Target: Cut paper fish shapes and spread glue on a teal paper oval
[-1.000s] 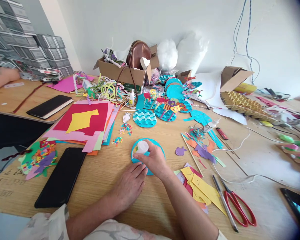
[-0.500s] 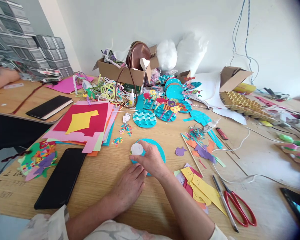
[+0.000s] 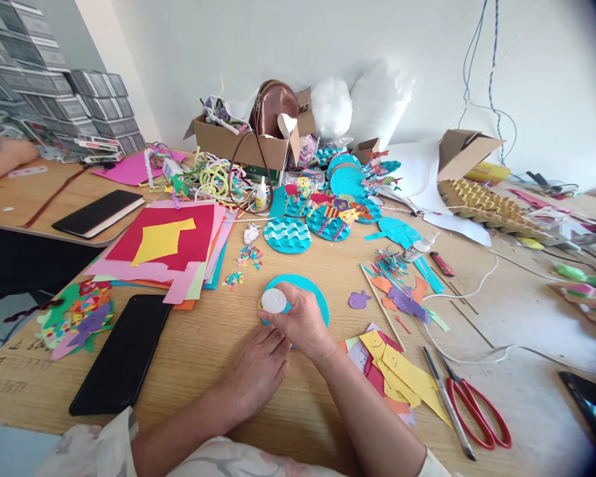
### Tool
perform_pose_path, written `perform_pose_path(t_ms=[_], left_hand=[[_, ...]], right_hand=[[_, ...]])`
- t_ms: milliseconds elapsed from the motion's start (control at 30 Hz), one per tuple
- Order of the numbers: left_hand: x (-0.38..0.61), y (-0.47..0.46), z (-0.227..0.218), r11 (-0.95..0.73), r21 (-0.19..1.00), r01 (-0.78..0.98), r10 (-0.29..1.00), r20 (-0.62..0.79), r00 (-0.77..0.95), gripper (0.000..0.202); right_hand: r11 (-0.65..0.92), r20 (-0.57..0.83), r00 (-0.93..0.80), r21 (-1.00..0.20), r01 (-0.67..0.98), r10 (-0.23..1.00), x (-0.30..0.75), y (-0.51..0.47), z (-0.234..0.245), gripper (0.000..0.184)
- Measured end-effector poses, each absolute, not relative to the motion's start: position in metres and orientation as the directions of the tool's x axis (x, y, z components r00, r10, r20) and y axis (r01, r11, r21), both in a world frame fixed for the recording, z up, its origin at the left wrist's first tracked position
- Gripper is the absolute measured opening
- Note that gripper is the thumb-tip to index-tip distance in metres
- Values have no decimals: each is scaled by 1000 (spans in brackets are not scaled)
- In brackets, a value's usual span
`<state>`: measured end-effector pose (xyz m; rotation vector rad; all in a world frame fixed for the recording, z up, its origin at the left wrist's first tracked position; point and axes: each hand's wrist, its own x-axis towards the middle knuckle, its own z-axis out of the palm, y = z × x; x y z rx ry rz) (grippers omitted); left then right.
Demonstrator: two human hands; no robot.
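My right hand (image 3: 300, 319) is closed around a small white glue bottle (image 3: 274, 301), its tip pointing down onto a turquoise paper disc (image 3: 312, 295) on the wooden table. My left hand (image 3: 257, 368) lies flat on the table just below the disc, fingers stretched out and touching its near edge. A tiny purple paper fish (image 3: 359, 300) lies right of the disc.
A black phone (image 3: 122, 352) lies at the left, beside a stack of coloured paper (image 3: 166, 248). Red-handled scissors (image 3: 469, 403) and yellow scraps (image 3: 402, 374) sit at the right. Finished turquoise paper crafts (image 3: 328, 202) and a cardboard box (image 3: 243, 142) stand behind. Another person's arm (image 3: 2, 156) rests at the far left.
My right hand has shifted the glue bottle slightly left and down over the disc's left edge. My left hand stays flat in place.
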<state>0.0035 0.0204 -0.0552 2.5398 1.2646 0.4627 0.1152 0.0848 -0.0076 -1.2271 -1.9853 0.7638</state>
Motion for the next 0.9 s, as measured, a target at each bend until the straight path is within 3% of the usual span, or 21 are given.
perform_pose_path(t_ms=[233,500,767,833,900], left_hand=[[3,21,-56,-591,379,712,803,196,562,35],[3,20,-64,-617,311,723,787,260,560,35],[4,20,-63,-609,312,729,793,224,567,32],[4,20,-62,-609,309,731,793,221,567,31],[3,20,-62,-618,290,731,786,240,569,33]], right_hand=[[377,228,-331,-772,511,916,116,85,-9,19],[200,90,-265,-883,425,960,131,80,-17,17],[268,133,-289,-824,499,948,127,82,-7,18],[227,100,-283,-859,458,954,128,82,-8,18],[117,48,-217,-942,315,975,130,83,-12,20]])
